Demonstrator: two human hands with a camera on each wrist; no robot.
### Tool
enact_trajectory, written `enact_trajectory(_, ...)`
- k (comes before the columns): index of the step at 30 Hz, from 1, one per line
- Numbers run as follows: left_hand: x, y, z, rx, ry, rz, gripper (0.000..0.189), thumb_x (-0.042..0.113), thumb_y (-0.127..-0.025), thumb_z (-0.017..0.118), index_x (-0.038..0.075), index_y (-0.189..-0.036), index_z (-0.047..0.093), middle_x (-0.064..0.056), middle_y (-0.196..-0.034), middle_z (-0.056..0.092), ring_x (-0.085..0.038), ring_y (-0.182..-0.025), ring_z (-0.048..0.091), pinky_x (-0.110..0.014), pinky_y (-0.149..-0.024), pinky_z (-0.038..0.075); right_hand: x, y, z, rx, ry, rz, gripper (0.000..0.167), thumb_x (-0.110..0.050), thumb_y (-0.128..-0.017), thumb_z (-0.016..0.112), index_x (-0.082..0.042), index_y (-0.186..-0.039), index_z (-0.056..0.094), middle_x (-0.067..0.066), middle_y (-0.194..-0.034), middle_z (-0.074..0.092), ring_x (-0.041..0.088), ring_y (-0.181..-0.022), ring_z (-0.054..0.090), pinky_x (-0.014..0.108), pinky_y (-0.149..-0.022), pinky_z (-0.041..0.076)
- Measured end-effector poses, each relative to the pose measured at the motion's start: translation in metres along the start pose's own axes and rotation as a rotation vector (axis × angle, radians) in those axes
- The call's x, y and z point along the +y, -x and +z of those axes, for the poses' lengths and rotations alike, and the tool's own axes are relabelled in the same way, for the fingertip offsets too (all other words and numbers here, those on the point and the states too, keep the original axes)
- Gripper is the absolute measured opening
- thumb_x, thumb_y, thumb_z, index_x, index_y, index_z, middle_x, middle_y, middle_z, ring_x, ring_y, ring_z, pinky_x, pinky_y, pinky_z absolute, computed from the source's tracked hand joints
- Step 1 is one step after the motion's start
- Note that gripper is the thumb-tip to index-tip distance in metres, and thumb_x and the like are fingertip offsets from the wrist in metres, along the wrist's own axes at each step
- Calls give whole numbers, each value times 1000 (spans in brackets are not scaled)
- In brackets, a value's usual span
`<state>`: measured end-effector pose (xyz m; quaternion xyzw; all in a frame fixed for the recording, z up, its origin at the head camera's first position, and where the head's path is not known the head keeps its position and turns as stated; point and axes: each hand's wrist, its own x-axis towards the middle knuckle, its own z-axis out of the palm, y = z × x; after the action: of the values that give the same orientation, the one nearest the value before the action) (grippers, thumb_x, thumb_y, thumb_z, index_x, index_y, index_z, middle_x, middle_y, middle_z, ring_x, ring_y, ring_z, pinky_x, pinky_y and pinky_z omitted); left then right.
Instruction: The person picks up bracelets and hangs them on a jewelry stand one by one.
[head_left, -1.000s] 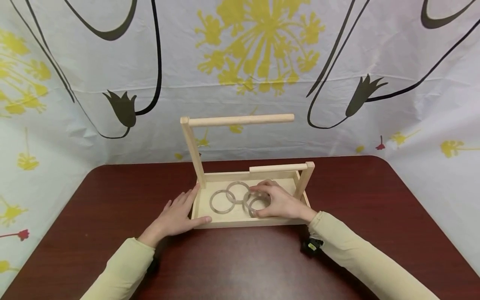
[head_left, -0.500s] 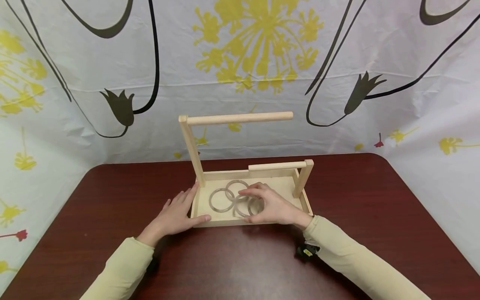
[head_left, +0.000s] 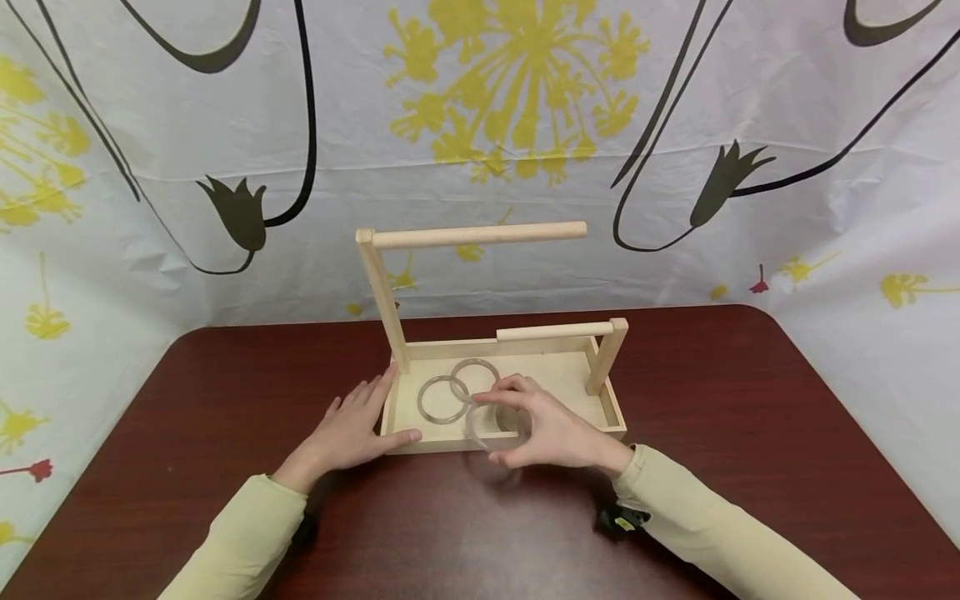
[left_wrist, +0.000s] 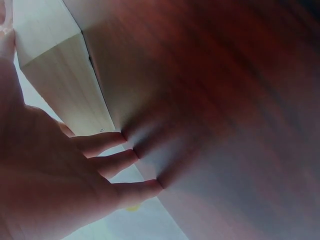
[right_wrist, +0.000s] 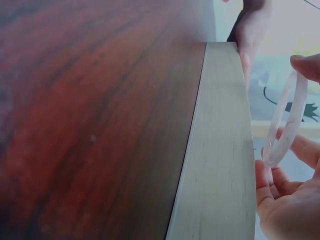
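Observation:
My right hand (head_left: pixel 555 429) pinches a translucent, pale bangle (right_wrist: pixel 297 110) between thumb and fingertips. It is tilted up over the front wall of a light wooden tray (head_left: pixel 450 447). Behind it, another bangle (head_left: pixel 498 417) lies in the tray, partly hidden by my hand. Toward the left end lie two more, a front bangle (head_left: pixel 421 403) and a back bangle (head_left: pixel 475 362), overlapping. My left hand (head_left: pixel 348 433) rests at the tray's left end, thumb over the front wall. In the left wrist view its straight fingers (left_wrist: pixel 137 189) reach down to the tabletop beside the tray.
A tall wooden post at the tray's left carries a long horizontal bar (head_left: pixel 480 237). At the right, a short post (head_left: pixel 607 358) bears a lower bar (head_left: pixel 555 332) pointing left. The dark red-brown table (head_left: pixel 480 533) meets a flower-patterned cloth (head_left: pixel 480 200) behind.
My right hand has shifted left and then toward me, lifting the bangle from among the others and past the tray's front wall. My left hand stays in place.

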<state>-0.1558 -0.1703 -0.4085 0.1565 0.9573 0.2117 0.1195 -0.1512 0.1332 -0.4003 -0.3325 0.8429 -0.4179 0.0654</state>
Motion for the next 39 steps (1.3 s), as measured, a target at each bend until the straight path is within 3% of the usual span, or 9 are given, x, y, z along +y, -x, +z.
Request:
enact_trajectory(9, -1, 0, 1, 2, -3, 2, 108, 72, -82, 56, 12, -157, 5, -25, -153, 26, -46, -138, 23, -70, -102, 17, -1, 7, -2, 30, -15, -93, 66, -19, -71, 83, -14, -133, 61, -3, -122, 47, 15, -112, 45, 35, -94, 41)
enact_trajectory(27, 0, 2, -1, -5, 14, 10, 107, 71, -83, 56, 11, -157, 5, -26, -153, 25, -47, -139, 21, -71, -101, 15, -13, 23, -26, 89, 27, -137, 69, -17, -71, 83, -17, -135, 59, -4, -122, 47, 16, -110, 46, 31, -87, 42)
enact_trajectory(39, 1, 2, -1, 1, 0, 13, 108, 71, -83, 56, 11, -157, 5, -26, -152, 27, -46, -138, 23, -71, -101, 16, -23, 33, -55, 140, 110, -135, 70, -16, -72, 83, -22, -137, 57, -5, -121, 47, 13, -113, 45, 29, -93, 37)
